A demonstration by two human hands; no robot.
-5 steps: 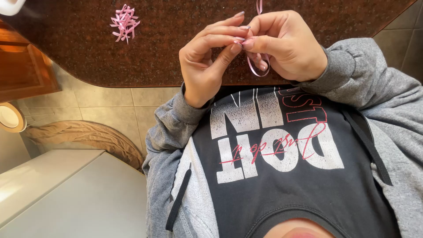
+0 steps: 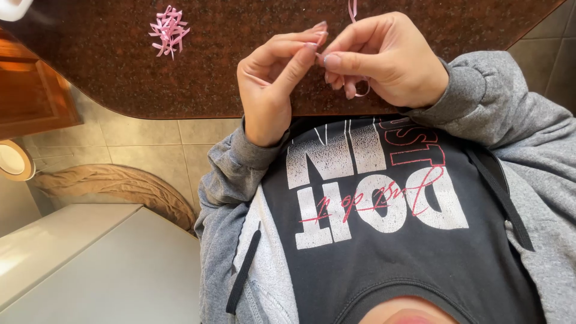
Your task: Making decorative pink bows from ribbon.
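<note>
My left hand (image 2: 270, 84) and my right hand (image 2: 390, 60) meet over the edge of a dark brown speckled counter (image 2: 240, 36). Their fingertips pinch a thin pink ribbon (image 2: 353, 9) between them. One end of the ribbon runs up and out of the top of the view, and a small loop of it hangs below my right fingers. A small heap of pink ribbon pieces (image 2: 168, 29) lies on the counter, well to the left of my left hand.
A wooden cabinet (image 2: 36, 90) stands under the counter at the left. Below it are a beige tiled floor (image 2: 150, 144), a tan mat (image 2: 114, 186) and a white appliance top (image 2: 90, 264). My grey hoodie and black printed shirt fill the lower right.
The fingertips of both hands have shifted slightly on the ribbon. Otherwise the hands stay in place.
</note>
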